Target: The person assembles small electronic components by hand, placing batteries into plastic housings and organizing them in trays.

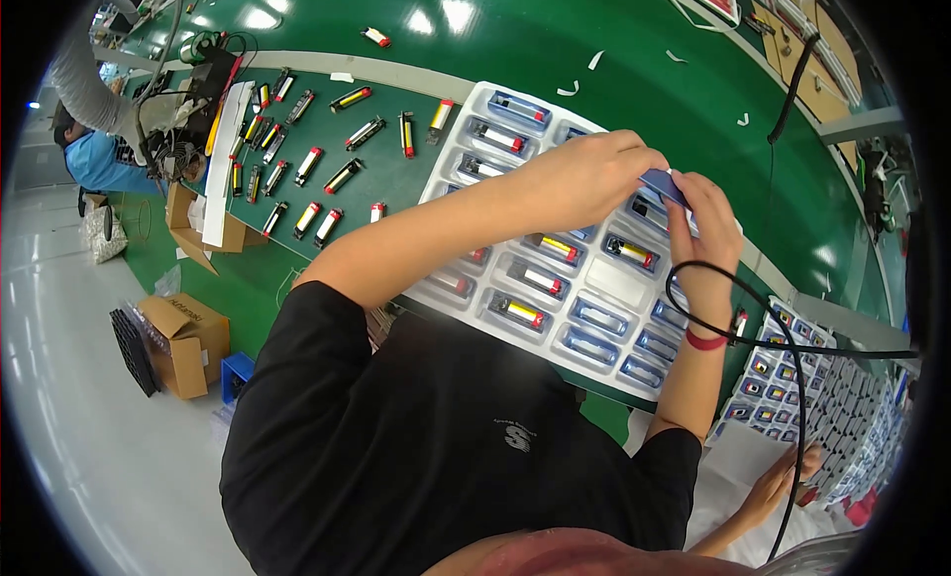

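Both hands come together above the far right half of a white tray [551, 340], meeting at a small flat blue piece [661, 185]. The left arm reaches in a long slant across the tray from the person's left, elbow out wide, forearm passing over several compartments. Its hand [606, 170] is turned knuckles up, the fingers bent and drawn together so that the tips close on the left end of the blue piece. The right arm rises more steeply, elbow bent near the body, with a red band [705, 340] at the wrist. The right hand [711, 224] curls inward from the other side, thumb beneath and fingers over the piece's right end, the gap between them narrowed to its thickness. So 2 hands share 1 piece, held tilted; whether it touches the tray below cannot be told.

Just below the grip, a yellow, black and red unit [631, 252] sits in its compartment. Farther below, toward the body, lie pale blue holders [591, 345]. A black cable [797, 353] curves across the right wrist in this view; contact is unclear. Well left of the grip, past the left forearm, loose units [365, 132] lie scattered on the green table [381, 185]. Below and right of the grip, a co-worker's hand [778, 485] is near a second tray [768, 390].
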The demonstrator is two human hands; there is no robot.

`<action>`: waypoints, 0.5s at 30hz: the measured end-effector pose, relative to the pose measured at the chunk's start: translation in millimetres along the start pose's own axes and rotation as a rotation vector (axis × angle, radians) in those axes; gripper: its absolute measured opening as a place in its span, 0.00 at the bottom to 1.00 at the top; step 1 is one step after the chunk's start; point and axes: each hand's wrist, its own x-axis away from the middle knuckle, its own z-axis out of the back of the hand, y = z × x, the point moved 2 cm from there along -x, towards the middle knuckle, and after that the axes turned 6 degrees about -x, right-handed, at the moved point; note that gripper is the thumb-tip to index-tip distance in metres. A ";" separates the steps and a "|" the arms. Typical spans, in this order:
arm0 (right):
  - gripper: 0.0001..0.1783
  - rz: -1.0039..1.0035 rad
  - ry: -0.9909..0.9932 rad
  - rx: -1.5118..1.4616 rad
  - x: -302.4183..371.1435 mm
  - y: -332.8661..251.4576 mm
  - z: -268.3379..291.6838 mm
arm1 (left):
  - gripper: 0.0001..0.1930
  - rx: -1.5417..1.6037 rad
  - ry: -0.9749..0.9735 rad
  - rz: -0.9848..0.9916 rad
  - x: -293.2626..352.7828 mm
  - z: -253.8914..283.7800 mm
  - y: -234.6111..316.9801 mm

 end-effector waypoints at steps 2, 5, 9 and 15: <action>0.19 0.153 0.138 0.137 -1.7 3.2 -14.8 | 0.17 0.025 0.063 -0.004 5.1 -3.3 -2.2; 0.18 0.086 0.165 0.006 1.3 5.3 -12.7 | 0.15 0.100 0.149 0.009 7.6 -1.6 0.3; 0.15 -0.151 0.159 -0.610 4.3 11.0 -12.8 | 0.14 0.236 0.101 0.114 9.6 0.3 3.2; 0.15 -0.039 0.207 -0.064 19.3 -2.6 -11.6 | 0.16 0.232 -0.061 0.174 22.0 -4.7 5.9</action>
